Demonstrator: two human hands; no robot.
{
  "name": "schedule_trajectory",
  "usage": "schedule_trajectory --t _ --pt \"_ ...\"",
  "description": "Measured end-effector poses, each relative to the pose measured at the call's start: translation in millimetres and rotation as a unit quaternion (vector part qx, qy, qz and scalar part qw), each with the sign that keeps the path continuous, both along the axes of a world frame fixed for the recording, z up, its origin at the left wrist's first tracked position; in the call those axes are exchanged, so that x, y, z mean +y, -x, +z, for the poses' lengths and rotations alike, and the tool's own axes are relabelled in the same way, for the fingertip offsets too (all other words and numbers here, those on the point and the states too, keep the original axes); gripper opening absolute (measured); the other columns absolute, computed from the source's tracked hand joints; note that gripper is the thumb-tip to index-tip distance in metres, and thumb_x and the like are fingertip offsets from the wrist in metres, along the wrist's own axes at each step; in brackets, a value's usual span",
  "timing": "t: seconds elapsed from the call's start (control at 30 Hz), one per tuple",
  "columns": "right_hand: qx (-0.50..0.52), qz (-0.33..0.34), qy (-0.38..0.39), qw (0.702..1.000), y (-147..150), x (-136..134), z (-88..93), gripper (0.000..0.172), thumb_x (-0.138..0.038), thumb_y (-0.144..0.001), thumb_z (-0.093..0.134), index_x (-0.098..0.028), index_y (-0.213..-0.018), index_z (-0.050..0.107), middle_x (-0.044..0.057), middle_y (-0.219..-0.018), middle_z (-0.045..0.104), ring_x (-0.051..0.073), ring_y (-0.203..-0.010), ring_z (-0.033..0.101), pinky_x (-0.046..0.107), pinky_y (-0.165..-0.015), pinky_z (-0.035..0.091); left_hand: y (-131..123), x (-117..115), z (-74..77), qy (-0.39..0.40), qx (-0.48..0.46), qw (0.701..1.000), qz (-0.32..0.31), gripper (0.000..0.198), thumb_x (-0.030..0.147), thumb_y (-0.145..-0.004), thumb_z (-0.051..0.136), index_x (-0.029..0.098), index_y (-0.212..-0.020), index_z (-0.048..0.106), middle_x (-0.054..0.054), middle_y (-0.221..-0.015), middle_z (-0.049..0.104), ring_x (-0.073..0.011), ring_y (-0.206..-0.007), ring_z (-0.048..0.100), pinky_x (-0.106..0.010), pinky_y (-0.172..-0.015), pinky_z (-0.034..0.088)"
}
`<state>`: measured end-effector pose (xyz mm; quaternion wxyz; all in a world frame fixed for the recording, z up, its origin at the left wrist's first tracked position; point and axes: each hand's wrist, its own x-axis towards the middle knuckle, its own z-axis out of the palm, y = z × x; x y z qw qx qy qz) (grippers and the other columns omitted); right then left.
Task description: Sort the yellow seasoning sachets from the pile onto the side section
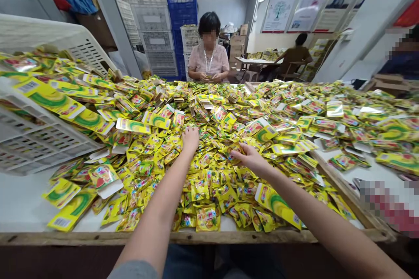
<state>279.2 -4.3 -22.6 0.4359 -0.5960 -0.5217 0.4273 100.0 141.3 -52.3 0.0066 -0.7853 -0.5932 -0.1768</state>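
Note:
A deep heap of small yellow-and-green sachets (209, 170) covers the white table (19, 200) in front of me. My left hand (190, 138) reaches forward into the pile, fingers curled down among the packets. My right hand (248, 157) lies a little to the right, thumb and fingers pinched on a yellow sachet (236, 150) at the top of the heap. Larger yellow card-backed packs (275, 202) lie mixed in near the front edge.
A white plastic crate (36, 139) tipped on its side spills packs at the left. A wooden rim (196, 237) edges the table front. Across the table a person (208, 59) sits handling packets. Stacked white and blue crates (181, 11) stand behind; another person (294, 54) sits farther back.

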Motion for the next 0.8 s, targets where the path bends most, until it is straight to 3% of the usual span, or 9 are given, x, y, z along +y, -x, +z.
schedule_trajectory --t 0.1,0.3,0.43,0.6,0.7,0.8 --pt "0.074 0.01 0.025 0.997 3.6 -6.8 -1.0 0.033 -0.045 -0.063 0.073 -0.02 -0.076 0.058 -0.001 -0.069 0.063 0.017 -0.068 0.067 0.028 -0.057 0.056 11.8 -9.2 -3.8 -0.009 0.044 0.999 -0.019 0.032 0.034 -0.089 0.055 0.016 -0.116 0.054 -0.008 -0.118 0.057 -0.0207 -0.101 0.058 -0.043 -0.086 0.05" --pt "0.175 0.012 0.057 0.983 23.3 -10.9 -10.5 0.027 -0.036 -0.064 0.076 -0.019 -0.071 0.056 -0.003 -0.066 0.062 0.012 -0.062 0.066 0.024 -0.054 0.056 30.4 -23.1 1.5 -0.035 0.087 0.993 -0.071 0.033 0.03 -0.089 0.055 0.017 -0.12 0.053 -0.009 -0.124 0.054 -0.0225 -0.108 0.056 -0.045 -0.09 0.049" --pt "0.212 0.01 0.065 0.975 34.5 -21.6 -7.4 0.022 -0.03 -0.064 0.077 -0.018 -0.073 0.06 -0.004 -0.064 0.063 0.01 -0.056 0.064 0.021 -0.052 0.055 12.2 -15.6 0.7 -0.038 0.097 0.991 -0.084 0.035 0.031 -0.089 0.055 0.017 -0.121 0.052 -0.009 -0.124 0.054 -0.0225 -0.107 0.056 -0.045 -0.089 0.049" --pt "0.246 -0.023 0.07 0.966 22.0 -34.8 -2.6 0.02 -0.024 -0.066 0.076 -0.019 -0.072 0.059 -0.004 -0.065 0.063 0.01 -0.058 0.065 0.021 -0.054 0.057 -10.4 -9.9 0.1 -0.025 0.092 0.991 -0.093 0.033 0.034 -0.089 0.056 0.016 -0.116 0.054 -0.008 -0.115 0.058 -0.0198 -0.097 0.06 -0.04 -0.081 0.052" --pt "0.267 -0.042 0.085 0.959 12.1 -37.7 -7.2 0.02 -0.021 -0.069 0.075 -0.02 -0.07 0.055 -0.006 -0.063 0.061 0.01 -0.057 0.065 0.021 -0.053 0.057 -1.9 -28.8 3.9 -0.052 0.073 0.986 -0.142 0.029 0.029 -0.09 0.054 0.014 -0.114 0.055 -0.008 -0.111 0.061 -0.0192 -0.096 0.061 -0.04 -0.081 0.053" --pt "0.295 -0.034 0.127 0.946 15.0 -38.1 -11.9 0.018 -0.019 -0.073 0.07 -0.02 -0.07 0.053 -0.006 -0.061 0.061 0.012 -0.055 0.067 0.024 -0.053 0.058 22.2 -67.4 5.9 -0.094 0.054 0.968 -0.228 0.021 0.018 -0.094 0.044 0.015 -0.108 0.059 -0.008 -0.113 0.065 -0.0177 -0.108 0.059 -0.039 -0.095 0.048"
